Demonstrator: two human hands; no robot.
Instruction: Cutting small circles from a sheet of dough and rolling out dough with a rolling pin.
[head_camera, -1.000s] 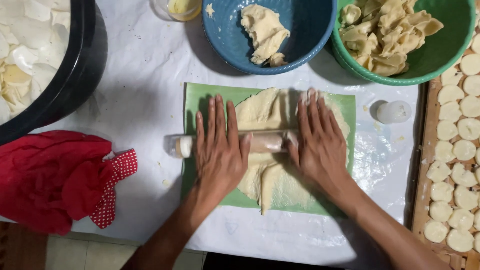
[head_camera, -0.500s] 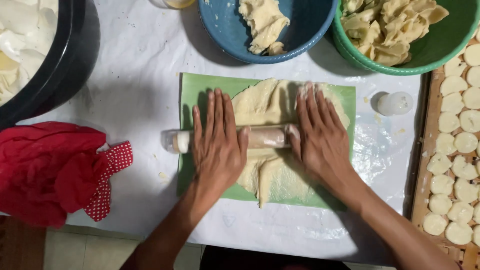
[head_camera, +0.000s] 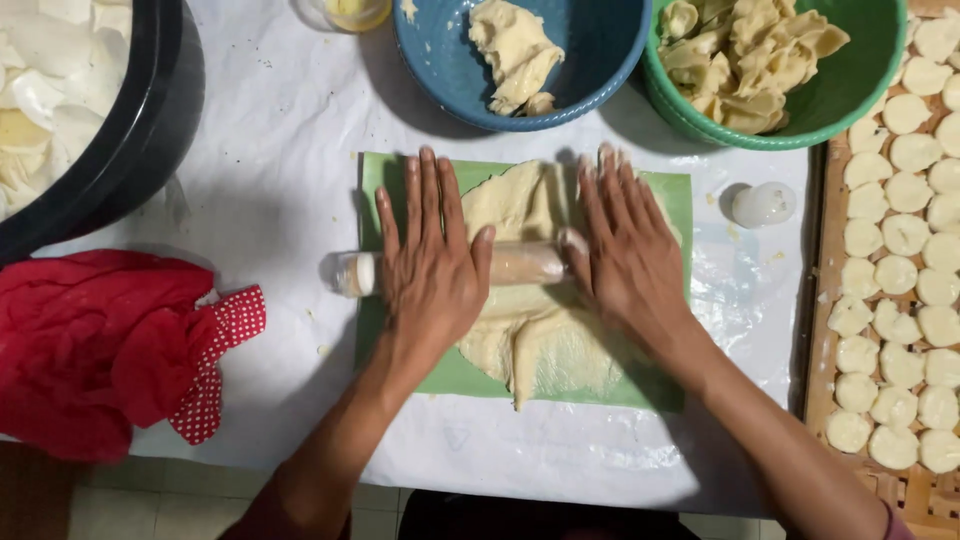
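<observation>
Both hands lie flat and open, fingers stretched forward, palms pressing down on a pale rolling pin (head_camera: 520, 264) rather than closing around it: the left hand (head_camera: 430, 262) covers the pin's left part, the right hand (head_camera: 625, 255) its right part, and a short stretch of the pin shows between them, with its left end (head_camera: 352, 274) sticking out past the left hand. The pin lies crosswise on a sheet of pale dough (head_camera: 540, 340), which is spread unevenly over a green mat (head_camera: 660, 385) in the middle of the bench (head_camera: 280, 150), covered in white. Beyond the mat stand a blue bowl (head_camera: 600, 50) holding a lump of dough and a green bowl (head_camera: 850, 90) full of folded dough pieces. A woven tray (head_camera: 815, 300) of small dough rounds lies at the right, a small white lump (head_camera: 763, 204) just beside the mat, a red cloth (head_camera: 110, 345) at the left, and a black basin (head_camera: 130, 150) at the far left.
</observation>
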